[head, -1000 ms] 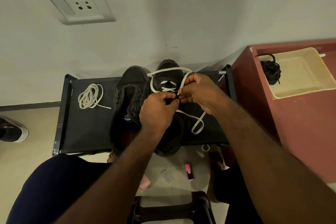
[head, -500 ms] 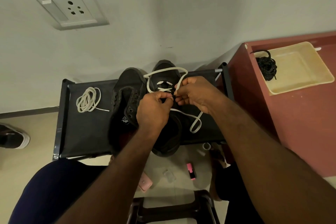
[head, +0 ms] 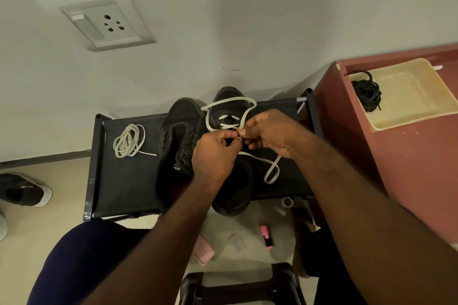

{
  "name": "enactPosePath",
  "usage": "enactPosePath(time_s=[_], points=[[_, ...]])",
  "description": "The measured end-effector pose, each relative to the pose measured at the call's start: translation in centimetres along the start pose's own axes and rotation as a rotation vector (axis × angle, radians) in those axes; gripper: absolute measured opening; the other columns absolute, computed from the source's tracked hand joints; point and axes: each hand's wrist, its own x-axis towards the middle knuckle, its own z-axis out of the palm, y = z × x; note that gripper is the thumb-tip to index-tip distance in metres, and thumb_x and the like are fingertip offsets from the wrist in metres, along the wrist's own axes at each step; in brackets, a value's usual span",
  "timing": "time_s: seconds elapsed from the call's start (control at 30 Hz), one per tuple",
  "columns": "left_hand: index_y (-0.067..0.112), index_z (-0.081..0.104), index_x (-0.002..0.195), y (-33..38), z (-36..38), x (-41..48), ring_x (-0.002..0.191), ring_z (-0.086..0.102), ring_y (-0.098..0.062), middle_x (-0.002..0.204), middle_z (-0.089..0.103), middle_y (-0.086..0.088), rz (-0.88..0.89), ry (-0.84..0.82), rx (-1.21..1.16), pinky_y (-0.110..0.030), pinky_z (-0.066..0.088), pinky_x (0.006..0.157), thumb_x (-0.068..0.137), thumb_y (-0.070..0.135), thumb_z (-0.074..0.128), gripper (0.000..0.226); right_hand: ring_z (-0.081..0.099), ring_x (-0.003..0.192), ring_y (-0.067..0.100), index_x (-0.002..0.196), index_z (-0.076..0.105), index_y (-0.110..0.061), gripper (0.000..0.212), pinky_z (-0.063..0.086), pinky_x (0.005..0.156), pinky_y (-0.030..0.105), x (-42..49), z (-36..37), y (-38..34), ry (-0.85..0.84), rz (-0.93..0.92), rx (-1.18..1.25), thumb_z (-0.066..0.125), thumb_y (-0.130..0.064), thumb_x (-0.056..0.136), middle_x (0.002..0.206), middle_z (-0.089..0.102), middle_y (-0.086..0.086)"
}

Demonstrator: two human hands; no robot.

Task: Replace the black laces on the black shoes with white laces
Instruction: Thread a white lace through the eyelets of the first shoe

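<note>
The flat white fabric lace (head: 271, 172) lies partly threaded through the black canvas shoe (head: 229, 93) under our hands. Two white crossings show over the toe-end eyelets, one loose loop arches past the toe, and another trails onto the black fabric shelf (head: 124, 181). Our right hand (head: 270, 131) pinches the lace between thumb and forefinger just above the eyelet row. Our left hand (head: 214, 156) has its fingers curled tight at the same spot, fingertips touching the right's; we cannot tell whether it holds the lace or the shoe's edge. We judge the lace light, limp and apt to twist, so we would take it close to its stiff tip and steady the shoe's soft upper beside the eyelet. The second black shoe (head: 181, 119), touching the first, shows bare eyelets. A coiled white lace (head: 128, 141) lies near it. Well apart, a bundle of black laces (head: 366, 93) sits in a cream plastic tray (head: 409, 120) on a red-brown cabinet (head: 409, 181).
</note>
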Motion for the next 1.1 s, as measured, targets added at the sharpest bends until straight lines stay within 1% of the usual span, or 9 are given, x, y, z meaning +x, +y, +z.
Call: enactPosePath(time_s=[0.23,0.4,0.63,0.73,0.83,0.93,0.97,1.03,1.1], points=[[0.023,0.071,0.093,1.1,0.1,-0.6,0.071,0.06,-0.012,0.08,0.063,0.007,0.071,0.109,0.28,-0.029,0.05,0.063,0.091,0.032,0.063,0.012,0.068,0.07,0.019,0.093,0.069,-0.003,0.01,0.058,0.065,0.028,0.1,0.5,0.2,0.076,-0.133,-0.193,0.069,0.002,0.085,0.086,0.072,0.014],[0.014,0.063,0.106,2.4,0.0,-0.1,0.09,0.063,-0.025,0.104,0.059,-0.005,0.024,-0.018,0.578,-0.036,0.05,0.07,0.099,0.035,0.051,0.025,0.069,0.073,0.023,0.092,0.067,-0.004,0.011,0.058,0.068,0.032,0.2,0.4,0.3,0.077,-0.187,-0.216,0.071,0.002,0.084,0.087,0.074,0.018],[0.004,0.06,0.111,3.4,-2.5,0.8,0.103,0.056,-0.028,0.116,0.053,-0.013,0.029,-0.236,0.443,-0.042,0.051,0.089,0.1,0.025,0.051,0.026,0.061,0.076,0.017,0.097,0.07,-0.006,0.017,0.053,0.068,0.028,0.0,0.8,0.8,0.032,-0.196,-0.192,0.067,-0.023,0.094,0.092,0.071,0.015],[0.005,0.062,0.097,4.9,-5.5,0.1,0.095,0.063,-0.023,0.1,0.067,-0.011,-0.006,-0.308,-0.035,-0.043,0.052,0.086,0.102,0.025,0.049,0.025,0.056,0.075,0.017,0.098,0.069,-0.004,0.014,0.05,0.065,0.026,-0.5,1.0,0.7,0.025,-0.192,-0.142,0.063,-0.017,0.095,0.088,0.065,0.012],[0.008,0.056,0.09,7.5,-8.6,-1.2,0.103,0.068,-0.026,0.103,0.07,-0.015,-0.051,-0.463,-0.965,-0.037,0.052,0.097,0.103,0.015,0.042,0.02,0.056,0.075,0.015,0.09,0.068,-0.011,0.011,0.05,0.065,0.024,-0.6,1.1,0.5,0.033,-0.194,-0.171,0.06,-0.013,0.097,0.083,0.066,0.004],[0.011,0.05,0.084,9.1,-10.1,-1.8,0.06,0.059,-0.01,0.067,0.059,0.0,-0.042,-0.486,-1.369,-0.032,0.056,0.083,0.1,0.016,0.042,0.019,0.059,0.078,0.014,0.091,0.07,-0.018,0.012,0.052,0.069,0.026,-0.3,1.1,0.6,0.056,-0.2,-0.244,0.06,-0.018,0.098,0.089,0.07,0.003],[0.013,0.048,0.084,9.2,-10.0,-1.7,0.052,0.05,-0.006,0.063,0.053,0.002,-0.059,-0.424,-1.246,-0.027,0.055,0.07,0.1,0.016,0.043,0.017,0.061,0.079,0.014,0.093,0.07,-0.019,0.012,0.053,0.07,0.027,-0.3,1.1,0.6,0.066,-0.211,-0.284,0.06,-0.02,0.098,0.091,0.07,0.004],[0.014,0.049,0.093,8.8,-9.8,-1.3,0.055,0.051,-0.007,0.074,0.058,-0.001,-0.009,-0.239,-0.487,-0.022,0.049,0.056,0.102,0.016,0.042,0.013,0.064,0.081,0.015,0.096,0.07,-0.019,0.012,0.055,0.073,0.029,-0.3,1.1,0.8,0.087,-0.25,-0.36,0.06,-0.023,0.099,0.092,0.07,0.005],[0.008,0.052,0.109,7.4,-9.2,-1.0,0.087,0.063,-0.02,0.102,0.065,-0.011,0.076,-0.233,0.374,-0.029,0.051,0.076,0.101,0.019,0.044,0.015,0.064,0.085,0.016,0.101,0.07,-0.016,0.016,0.054,0.077,0.034,-0.4,1.3,0.8,0.108,-0.294,-0.44,0.058,-0.026,0.099,0.094,0.07,0.004]])
